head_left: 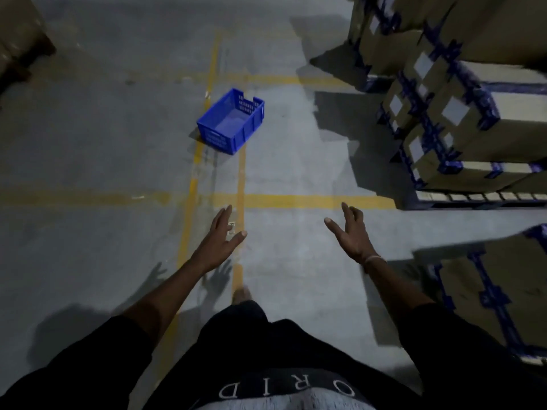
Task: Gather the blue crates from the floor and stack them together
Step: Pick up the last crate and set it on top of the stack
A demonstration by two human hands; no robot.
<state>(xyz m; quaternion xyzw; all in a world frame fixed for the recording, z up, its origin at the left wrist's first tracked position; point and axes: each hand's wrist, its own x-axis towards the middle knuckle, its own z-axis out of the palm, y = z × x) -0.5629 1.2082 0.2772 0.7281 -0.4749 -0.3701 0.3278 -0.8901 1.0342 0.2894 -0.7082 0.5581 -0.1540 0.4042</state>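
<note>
One blue crate (230,121) stands upright and empty on the grey floor ahead, across a yellow floor line. It has slotted end walls. My left hand (220,236) is stretched forward with straight fingers, holding nothing, well short of the crate. My right hand (350,233) is also held out with spread fingers and is empty, a thin band on its wrist. Both hands hang in the air above the floor, apart from each other.
Stacked cardboard boxes with blue tape (461,113) sit on a pallet at the right, with another box (503,288) close by my right arm. Dark goods (17,45) fill the far left corner. Yellow lines (296,199) cross the floor. My foot (241,294) shows below.
</note>
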